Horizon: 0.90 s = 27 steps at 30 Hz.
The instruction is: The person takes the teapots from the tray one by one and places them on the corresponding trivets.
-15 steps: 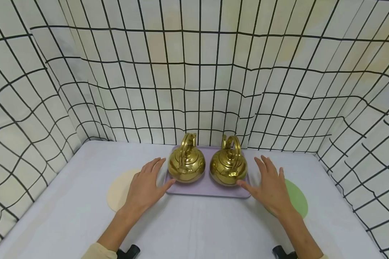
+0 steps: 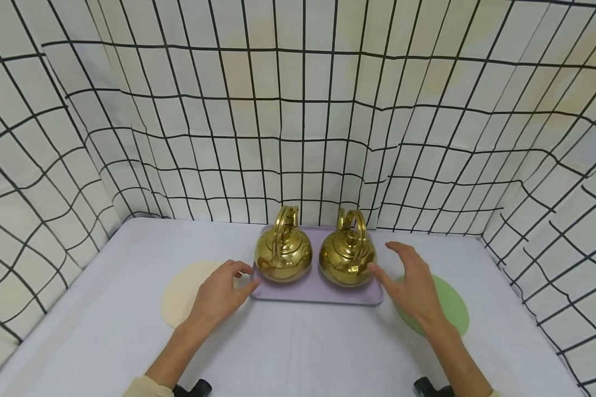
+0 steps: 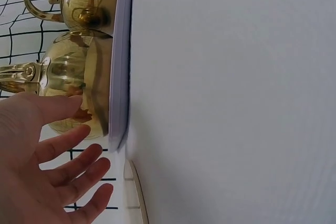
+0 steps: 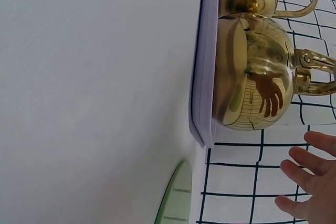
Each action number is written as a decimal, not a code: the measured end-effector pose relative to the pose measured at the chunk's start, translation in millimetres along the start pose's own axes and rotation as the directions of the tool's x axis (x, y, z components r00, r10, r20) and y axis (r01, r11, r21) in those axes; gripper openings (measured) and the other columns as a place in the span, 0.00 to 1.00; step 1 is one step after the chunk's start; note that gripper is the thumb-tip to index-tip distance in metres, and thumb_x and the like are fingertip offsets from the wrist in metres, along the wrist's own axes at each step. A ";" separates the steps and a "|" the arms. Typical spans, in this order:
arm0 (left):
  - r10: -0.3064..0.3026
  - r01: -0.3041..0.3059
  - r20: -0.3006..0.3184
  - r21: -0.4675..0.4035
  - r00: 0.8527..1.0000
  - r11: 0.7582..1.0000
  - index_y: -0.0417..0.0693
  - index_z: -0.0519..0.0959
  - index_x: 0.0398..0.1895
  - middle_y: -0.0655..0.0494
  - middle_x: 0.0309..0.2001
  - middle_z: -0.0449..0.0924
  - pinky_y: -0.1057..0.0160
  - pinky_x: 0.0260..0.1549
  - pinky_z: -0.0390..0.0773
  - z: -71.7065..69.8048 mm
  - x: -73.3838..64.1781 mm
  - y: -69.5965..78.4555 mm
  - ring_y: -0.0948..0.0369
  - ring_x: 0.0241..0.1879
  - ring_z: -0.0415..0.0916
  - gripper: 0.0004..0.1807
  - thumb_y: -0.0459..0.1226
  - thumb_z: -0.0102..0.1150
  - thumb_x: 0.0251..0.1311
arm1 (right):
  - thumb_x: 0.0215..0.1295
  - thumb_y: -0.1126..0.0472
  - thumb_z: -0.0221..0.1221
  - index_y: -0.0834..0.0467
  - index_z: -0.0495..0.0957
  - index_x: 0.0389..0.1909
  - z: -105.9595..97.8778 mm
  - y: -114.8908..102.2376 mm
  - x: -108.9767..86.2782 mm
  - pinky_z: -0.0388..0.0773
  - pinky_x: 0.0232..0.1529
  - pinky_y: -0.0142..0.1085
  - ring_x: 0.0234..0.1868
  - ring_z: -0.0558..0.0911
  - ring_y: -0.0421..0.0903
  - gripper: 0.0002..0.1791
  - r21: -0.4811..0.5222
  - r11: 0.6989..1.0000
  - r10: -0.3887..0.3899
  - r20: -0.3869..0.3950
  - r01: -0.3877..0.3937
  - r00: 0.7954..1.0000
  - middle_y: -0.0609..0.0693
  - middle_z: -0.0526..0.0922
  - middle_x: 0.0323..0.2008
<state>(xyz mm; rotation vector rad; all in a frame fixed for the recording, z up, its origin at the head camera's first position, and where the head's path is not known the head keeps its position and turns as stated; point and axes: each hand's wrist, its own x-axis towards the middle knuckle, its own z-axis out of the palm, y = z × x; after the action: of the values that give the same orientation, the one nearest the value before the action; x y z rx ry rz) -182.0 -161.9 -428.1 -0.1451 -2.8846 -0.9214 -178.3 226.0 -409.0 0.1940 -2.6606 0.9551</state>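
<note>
Two shiny brass teapots, the left one (image 2: 284, 255) and the right one (image 2: 347, 259), stand side by side on a lilac tray (image 2: 298, 294). Just left of the tray is my left hand (image 2: 218, 295), its fingers loosely bent and holding nothing; in the left wrist view its thumb overlaps the nearer teapot (image 3: 63, 77). My right hand (image 2: 417, 289) is at the tray's right side with thumb and fingers spread apart. Its thumb tip is close to the right teapot, and I cannot tell whether they touch. That teapot (image 4: 262, 72) mirrors the hand in the right wrist view.
A beige round disc (image 2: 179, 295) lies on the white table (image 2: 298, 353) beneath and beside the left hand. Beside the right hand lies a green round disc (image 2: 452, 306). White cloth walls with a black grid (image 2: 298, 121) enclose the table at the back and sides.
My left hand has drawn slightly back from the left teapot, and its fingers are more bent. The right hand's fingers have drawn closer together. Teapots and tray stay put; the head view shifts slightly.
</note>
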 end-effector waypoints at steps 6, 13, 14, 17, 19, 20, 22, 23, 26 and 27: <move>-0.012 0.014 0.053 -0.038 0.999 0.999 0.49 0.84 0.50 0.50 0.52 0.86 0.44 0.50 0.82 0.2 0.6 -3.3 0.49 0.54 0.83 0.15 0.45 0.69 0.65 | 0.72 0.38 0.62 0.56 0.70 0.73 0.1 -1.6 1.0 0.64 0.76 0.62 0.77 0.68 0.62 0.37 0.091 0.995 0.042 0.012 -0.043 0.999 0.57 0.73 0.73; -0.009 0.013 0.074 -0.056 0.997 0.998 0.49 0.85 0.48 0.50 0.50 0.87 0.44 0.51 0.82 0.4 2.2 -6.1 0.50 0.53 0.84 0.13 0.43 0.71 0.63 | 0.73 0.41 0.62 0.55 0.71 0.72 0.0 -3.4 2.6 0.65 0.75 0.60 0.74 0.70 0.59 0.34 0.164 0.985 0.043 0.003 -0.043 0.999 0.55 0.76 0.70; -0.009 0.014 0.077 -0.057 0.997 0.998 0.49 0.85 0.48 0.50 0.49 0.87 0.44 0.51 0.82 0.4 2.4 -6.4 0.50 0.53 0.84 0.13 0.43 0.71 0.63 | 0.73 0.42 0.62 0.55 0.72 0.71 0.0 -3.7 2.9 0.66 0.75 0.60 0.74 0.71 0.59 0.33 0.173 0.984 0.040 0.000 -0.039 0.999 0.55 0.76 0.70; -0.014 0.019 0.082 -0.057 0.996 0.998 0.50 0.85 0.47 0.51 0.47 0.86 0.45 0.51 0.82 0.4 2.9 -7.0 0.51 0.52 0.84 0.13 0.42 0.72 0.62 | 0.74 0.43 0.62 0.54 0.72 0.70 -0.2 -4.7 3.8 0.68 0.74 0.58 0.72 0.73 0.59 0.31 0.198 0.980 0.034 -0.008 -0.032 0.999 0.56 0.78 0.68; -0.020 0.025 0.088 -0.058 0.996 0.998 0.50 0.85 0.46 0.52 0.47 0.86 0.45 0.50 0.81 0.7 3.1 -7.7 0.52 0.51 0.84 0.13 0.42 0.73 0.61 | 0.74 0.45 0.62 0.55 0.73 0.69 -0.4 -6.1 3.9 0.69 0.73 0.56 0.71 0.74 0.59 0.29 0.218 0.976 0.032 -0.010 -0.029 0.999 0.57 0.78 0.67; -0.022 0.027 0.090 -0.058 0.996 0.998 0.50 0.85 0.46 0.52 0.47 0.86 0.45 0.50 0.81 0.8 3.3 -8.0 0.52 0.51 0.83 0.13 0.42 0.73 0.61 | 0.75 0.46 0.62 0.55 0.73 0.69 -0.3 -6.7 4.0 0.69 0.73 0.56 0.70 0.75 0.59 0.28 0.227 0.974 0.030 -0.011 -0.027 0.999 0.57 0.79 0.67; -0.024 0.030 0.094 -0.059 0.995 0.998 0.51 0.85 0.46 0.52 0.46 0.86 0.46 0.50 0.81 1.2 3.7 -8.8 0.53 0.51 0.83 0.13 0.42 0.73 0.60 | 0.76 0.47 0.61 0.55 0.74 0.68 -0.1 -7.8 4.3 0.71 0.72 0.54 0.69 0.76 0.57 0.27 0.243 0.970 0.023 -0.017 -0.019 1.000 0.57 0.80 0.66; -0.024 0.029 0.096 -0.059 0.995 0.998 0.51 0.85 0.46 0.52 0.46 0.86 0.46 0.50 0.81 1.3 3.8 -9.1 0.53 0.50 0.83 0.13 0.42 0.74 0.60 | 0.76 0.48 0.61 0.56 0.74 0.68 -0.1 -8.5 4.3 0.72 0.72 0.54 0.69 0.77 0.57 0.26 0.250 0.968 0.020 -0.020 -0.015 1.000 0.57 0.80 0.66; -0.020 0.027 0.104 -0.062 0.994 0.998 0.51 0.86 0.46 0.53 0.46 0.86 0.46 0.50 0.81 1.6 4.1 -10.2 0.53 0.50 0.82 0.13 0.42 0.74 0.59 | 0.77 0.50 0.60 0.56 0.75 0.67 0.2 -9.9 4.7 0.75 0.69 0.46 0.67 0.79 0.53 0.24 0.265 0.964 0.006 -0.036 0.003 0.999 0.55 0.81 0.64; -0.020 0.027 0.106 -0.064 0.994 0.998 0.51 0.86 0.45 0.53 0.46 0.86 0.46 0.50 0.81 1.6 4.1 -10.4 0.53 0.51 0.82 0.13 0.42 0.74 0.59 | 0.77 0.50 0.60 0.56 0.75 0.67 0.1 -10.4 4.9 0.76 0.68 0.42 0.66 0.79 0.52 0.23 0.275 0.961 0.001 -0.039 0.010 0.999 0.54 0.81 0.64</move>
<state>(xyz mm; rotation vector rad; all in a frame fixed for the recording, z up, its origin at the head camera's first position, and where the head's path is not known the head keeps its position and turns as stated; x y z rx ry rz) -187.5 -169.2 -434.8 -0.1707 -2.9594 -1.0439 -180.6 217.9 -401.3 0.2391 -2.4814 1.3130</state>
